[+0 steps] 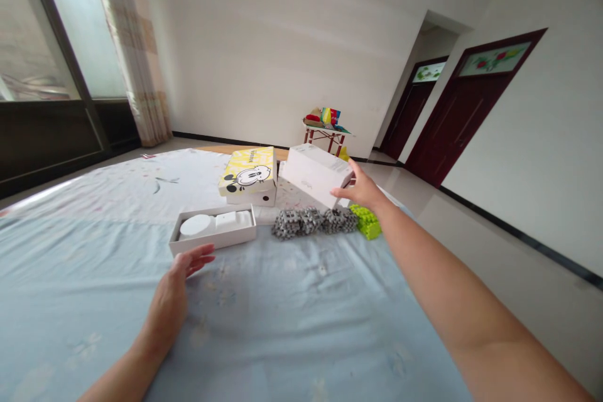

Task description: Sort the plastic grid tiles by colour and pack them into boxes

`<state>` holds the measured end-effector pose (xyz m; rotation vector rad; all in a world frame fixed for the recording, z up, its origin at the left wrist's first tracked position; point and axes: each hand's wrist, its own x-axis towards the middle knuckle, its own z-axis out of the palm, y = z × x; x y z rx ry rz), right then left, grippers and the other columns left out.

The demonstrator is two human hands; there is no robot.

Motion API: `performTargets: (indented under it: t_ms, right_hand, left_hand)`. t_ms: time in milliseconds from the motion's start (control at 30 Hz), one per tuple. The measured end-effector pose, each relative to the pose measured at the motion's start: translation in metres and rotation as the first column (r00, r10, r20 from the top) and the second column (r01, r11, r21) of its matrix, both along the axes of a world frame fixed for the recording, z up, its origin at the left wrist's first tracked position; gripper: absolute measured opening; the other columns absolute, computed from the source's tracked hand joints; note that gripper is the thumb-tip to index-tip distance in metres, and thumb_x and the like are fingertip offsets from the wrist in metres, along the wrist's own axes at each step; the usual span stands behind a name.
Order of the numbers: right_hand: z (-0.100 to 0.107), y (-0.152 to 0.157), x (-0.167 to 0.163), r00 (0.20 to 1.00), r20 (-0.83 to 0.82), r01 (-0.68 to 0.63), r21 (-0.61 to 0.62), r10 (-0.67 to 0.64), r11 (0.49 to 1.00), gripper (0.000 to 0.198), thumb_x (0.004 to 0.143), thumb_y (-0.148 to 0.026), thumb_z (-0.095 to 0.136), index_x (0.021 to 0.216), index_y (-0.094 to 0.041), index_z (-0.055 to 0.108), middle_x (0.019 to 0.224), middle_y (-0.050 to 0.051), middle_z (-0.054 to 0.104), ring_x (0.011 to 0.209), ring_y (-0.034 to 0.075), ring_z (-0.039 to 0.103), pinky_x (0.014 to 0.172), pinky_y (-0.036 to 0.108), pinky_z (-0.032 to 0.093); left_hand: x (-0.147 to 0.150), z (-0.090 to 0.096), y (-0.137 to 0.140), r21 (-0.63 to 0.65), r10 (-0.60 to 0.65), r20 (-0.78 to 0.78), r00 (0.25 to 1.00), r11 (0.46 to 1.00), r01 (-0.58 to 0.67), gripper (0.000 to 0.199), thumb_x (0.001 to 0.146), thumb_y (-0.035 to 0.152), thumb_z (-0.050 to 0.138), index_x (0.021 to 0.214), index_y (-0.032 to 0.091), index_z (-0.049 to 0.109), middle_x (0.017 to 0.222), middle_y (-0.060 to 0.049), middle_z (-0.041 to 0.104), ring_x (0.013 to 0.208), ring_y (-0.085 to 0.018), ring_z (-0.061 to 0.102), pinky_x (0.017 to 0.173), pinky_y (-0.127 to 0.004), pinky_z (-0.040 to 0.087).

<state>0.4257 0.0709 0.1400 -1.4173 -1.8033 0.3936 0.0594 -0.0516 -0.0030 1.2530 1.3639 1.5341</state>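
Note:
My right hand (358, 187) grips the right end of a white box (313, 174), thumb on the near face and fingers behind the edge. The box is tilted, above a row of grey interlocking plastic pieces (308, 222) and a bright green bundle of similar pieces (366, 221). My left hand (186, 267) has its fingers stretched out beside the near side of a shallow open white box (214, 239). A round white item (196, 225) and a white block-shaped item (233, 220) lie inside it. Whether my left fingertips touch the box I cannot tell.
A yellow and white cartoon box (249, 176) stands behind the open box. The bed-like surface has a light blue floral cloth (282, 326). Beyond it, a small table (327, 130) holds colourful things. A window and curtain (127, 44) are left, dark red doors (464, 100) right.

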Motion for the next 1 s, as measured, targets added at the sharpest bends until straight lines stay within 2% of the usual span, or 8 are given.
performTargets:
  t_ms: [100,200,300,467,567,700,900,1000]
  right_hand:
    - [-0.009,0.042,-0.007,0.960,0.084,0.267,0.008,-0.266,0.964,0.112,0.050,-0.045,0.075,0.140,-0.015,0.016,0.131,0.016,0.042,0.118,0.030,0.042,0.096,0.040,0.036]
    - [-0.025,0.070,-0.018,0.872,0.165,0.478,-0.081,-0.461,0.875,0.113,0.050,-0.045,0.074,0.140,-0.015,0.014,0.128,0.019,0.042,0.117,0.031,0.043,0.094,0.040,0.038]
    - [-0.045,0.089,-0.026,0.797,0.241,0.594,-0.147,-0.554,0.791,0.114,0.050,-0.047,0.073,0.140,-0.016,0.011,0.128,0.020,0.040,0.115,0.032,0.044,0.092,0.040,0.039]
    - [-0.075,0.107,-0.026,0.729,0.335,0.677,-0.221,-0.598,0.702,0.116,0.051,-0.051,0.072,0.141,-0.016,0.008,0.130,0.021,0.036,0.116,0.032,0.044,0.090,0.039,0.040]
    - [-0.085,0.112,-0.021,0.732,0.394,0.670,-0.270,-0.556,0.691,0.121,0.049,-0.053,0.072,0.140,-0.010,0.005,0.130,0.025,0.036,0.119,0.033,0.040,0.093,0.040,0.038]
    - [-0.089,0.112,-0.014,0.751,0.435,0.645,-0.327,-0.496,0.691,0.129,0.046,-0.058,0.071,0.140,-0.006,-0.001,0.131,0.027,0.035,0.122,0.035,0.036,0.095,0.047,0.033]
    - [-0.083,0.104,-0.011,0.770,0.433,0.625,-0.360,-0.469,0.693,0.130,0.046,-0.059,0.070,0.139,-0.007,-0.003,0.132,0.028,0.036,0.124,0.034,0.034,0.096,0.051,0.030]
    - [-0.072,0.095,-0.018,0.750,0.451,0.637,-0.296,-0.483,0.712,0.127,0.047,-0.059,0.071,0.140,-0.008,0.001,0.133,0.029,0.032,0.124,0.036,0.031,0.096,0.053,0.027]
  left_hand:
    - [0.000,-0.003,0.000,-0.011,0.002,-0.021,1.000,1.000,-0.002,0.053,0.084,0.053,0.027,0.099,0.014,0.060,0.112,-0.011,0.061,0.097,-0.024,0.056,0.094,-0.041,0.037]
    - [0.000,-0.004,-0.001,-0.016,0.000,-0.029,1.000,1.000,0.000,0.052,0.084,0.053,0.027,0.098,0.016,0.060,0.112,-0.010,0.061,0.097,-0.024,0.056,0.094,-0.040,0.038]
    - [0.002,-0.002,-0.003,-0.026,-0.003,-0.043,0.999,1.000,0.002,0.052,0.084,0.053,0.026,0.098,0.017,0.060,0.110,-0.008,0.061,0.098,-0.023,0.056,0.093,-0.039,0.038]
    - [0.005,0.004,-0.006,-0.056,0.020,-0.079,0.997,0.998,-0.024,0.054,0.085,0.053,0.025,0.099,0.017,0.061,0.104,-0.008,0.064,0.097,-0.023,0.057,0.093,-0.039,0.038]
    - [0.005,0.003,-0.007,-0.031,0.015,-0.085,0.996,0.999,-0.018,0.054,0.085,0.052,0.026,0.099,0.016,0.062,0.106,-0.009,0.064,0.097,-0.024,0.057,0.091,-0.039,0.040]
    - [0.004,-0.002,-0.006,0.009,0.004,-0.093,0.996,1.000,-0.003,0.053,0.086,0.050,0.026,0.100,0.015,0.062,0.109,-0.009,0.063,0.097,-0.024,0.058,0.088,-0.039,0.043]
    - [0.004,-0.001,-0.006,-0.005,0.007,-0.130,0.992,1.000,-0.008,0.053,0.086,0.048,0.023,0.100,0.014,0.062,0.103,-0.009,0.065,0.095,-0.024,0.058,0.086,-0.038,0.044]
    - [0.005,0.002,-0.007,-0.006,0.007,-0.134,0.991,1.000,-0.008,0.054,0.086,0.049,0.023,0.099,0.014,0.062,0.100,-0.009,0.066,0.094,-0.023,0.059,0.085,-0.037,0.044]
